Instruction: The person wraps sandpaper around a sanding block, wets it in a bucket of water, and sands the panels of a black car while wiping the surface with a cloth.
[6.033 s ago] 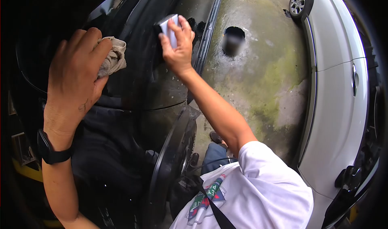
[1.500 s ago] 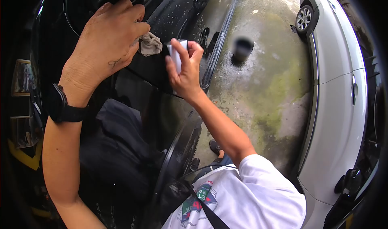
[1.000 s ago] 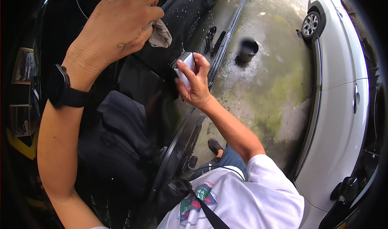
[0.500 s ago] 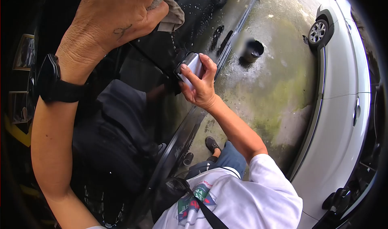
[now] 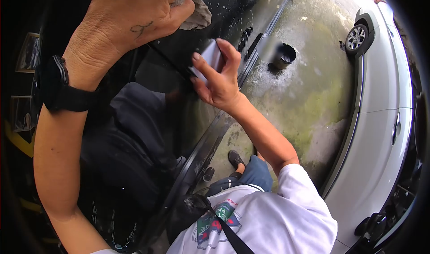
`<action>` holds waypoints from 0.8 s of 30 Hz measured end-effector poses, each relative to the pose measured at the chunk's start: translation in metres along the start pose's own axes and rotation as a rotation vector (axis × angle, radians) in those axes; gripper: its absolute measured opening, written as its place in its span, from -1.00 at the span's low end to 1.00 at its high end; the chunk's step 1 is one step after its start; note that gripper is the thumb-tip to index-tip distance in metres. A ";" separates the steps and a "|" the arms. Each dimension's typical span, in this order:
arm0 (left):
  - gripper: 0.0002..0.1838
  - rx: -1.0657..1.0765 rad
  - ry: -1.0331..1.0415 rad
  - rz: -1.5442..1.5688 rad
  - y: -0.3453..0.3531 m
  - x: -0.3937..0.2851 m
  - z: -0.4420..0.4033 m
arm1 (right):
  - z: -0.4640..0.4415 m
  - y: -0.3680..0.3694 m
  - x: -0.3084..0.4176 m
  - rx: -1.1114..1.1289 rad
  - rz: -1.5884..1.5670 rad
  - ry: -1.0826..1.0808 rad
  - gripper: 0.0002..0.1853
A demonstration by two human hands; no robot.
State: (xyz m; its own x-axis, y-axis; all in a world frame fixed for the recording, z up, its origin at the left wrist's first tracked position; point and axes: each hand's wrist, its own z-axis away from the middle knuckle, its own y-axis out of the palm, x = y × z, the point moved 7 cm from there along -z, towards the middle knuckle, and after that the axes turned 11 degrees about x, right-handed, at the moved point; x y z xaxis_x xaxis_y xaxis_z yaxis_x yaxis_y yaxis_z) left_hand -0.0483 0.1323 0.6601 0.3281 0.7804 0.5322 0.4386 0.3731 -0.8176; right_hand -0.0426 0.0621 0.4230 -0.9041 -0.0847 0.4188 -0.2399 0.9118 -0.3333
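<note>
At the top left, my left hand is closed around a crumpled grey cloth, with its fingertips out of frame and a black watch on the wrist. My right hand grips a silver-grey, rounded block between thumb and fingers. The block is at the glossy black car's side; its underside is hidden and it looks slightly smeared by motion. Water droplets dot the dark surface just beyond it.
A black bucket stands on the wet, mossy concrete floor. To the right is a parked white car. A chrome strip and a dark sill run along the black car's lower side. A black strap crosses my shirt.
My right hand has slid the block a short way up along the black surface. The left hand keeps hold of the cloth, and the whole view has shifted slightly.
</note>
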 end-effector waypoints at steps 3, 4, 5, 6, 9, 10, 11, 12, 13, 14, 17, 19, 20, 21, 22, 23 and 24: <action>-0.91 0.017 -0.002 0.031 0.003 -0.004 0.001 | -0.045 -0.005 0.011 -0.013 0.006 -0.030 -0.34; -0.91 0.010 -0.003 0.034 0.001 -0.004 0.000 | -0.041 -0.006 0.011 -0.004 0.013 -0.020 -0.34; -0.91 -0.014 -0.090 -0.073 -0.009 -0.021 -0.004 | -0.037 -0.004 0.011 0.005 0.021 -0.014 -0.34; -0.91 -0.020 -0.089 -0.077 -0.010 -0.017 -0.004 | -0.016 -0.003 0.009 0.032 0.003 -0.007 -0.34; -0.91 -0.029 0.040 0.029 0.002 -0.003 0.000 | 0.061 0.005 -0.010 0.064 0.011 0.007 -0.32; -0.91 -0.029 0.032 0.030 0.001 -0.002 0.001 | 0.071 0.006 -0.014 0.061 -0.003 0.018 -0.31; -0.91 -0.006 0.020 0.027 0.000 -0.001 0.001 | 0.057 0.004 -0.010 0.039 0.008 0.030 -0.32; -0.91 0.019 0.014 0.028 0.001 -0.003 0.000 | 0.042 0.003 -0.008 0.037 0.005 0.039 -0.33; -0.91 0.023 0.020 0.032 0.001 -0.010 -0.001 | 0.018 0.003 -0.006 -0.013 -0.040 0.037 -0.34; -0.91 0.004 -0.020 -0.025 -0.004 -0.017 -0.002 | -0.007 0.000 -0.008 -0.066 -0.084 0.032 -0.35; -0.91 -0.011 -0.065 -0.014 -0.007 -0.017 -0.003 | -0.057 -0.012 -0.048 -0.143 -0.013 0.139 -0.41; -0.91 -0.009 -0.072 0.048 -0.003 -0.010 0.000 | -0.060 -0.013 -0.058 -0.168 -0.024 0.198 -0.41; -0.92 -0.011 -0.040 0.040 0.002 -0.006 0.001 | -0.052 -0.013 -0.049 -0.169 -0.021 0.197 -0.41; -0.92 -0.014 -0.007 0.031 0.006 -0.003 0.002 | -0.038 -0.010 -0.034 -0.141 -0.043 0.193 -0.40; -0.92 -0.022 -0.003 0.026 0.003 -0.003 0.000 | -0.024 -0.007 -0.021 -0.115 -0.063 0.186 -0.39; -0.92 -0.041 0.008 0.015 -0.003 -0.007 0.000 | -0.002 -0.003 -0.007 -0.075 -0.078 0.177 -0.38; -0.92 -0.054 0.018 0.010 -0.006 -0.010 0.001 | 0.021 0.004 0.001 -0.031 -0.095 0.177 -0.37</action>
State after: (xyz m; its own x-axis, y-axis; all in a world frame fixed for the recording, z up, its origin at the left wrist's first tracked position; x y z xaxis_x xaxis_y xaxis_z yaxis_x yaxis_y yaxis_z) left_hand -0.0553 0.1223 0.6593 0.3475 0.7746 0.5284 0.4793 0.3376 -0.8101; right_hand -0.0517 0.0570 0.4046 -0.8010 -0.1020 0.5899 -0.3081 0.9151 -0.2602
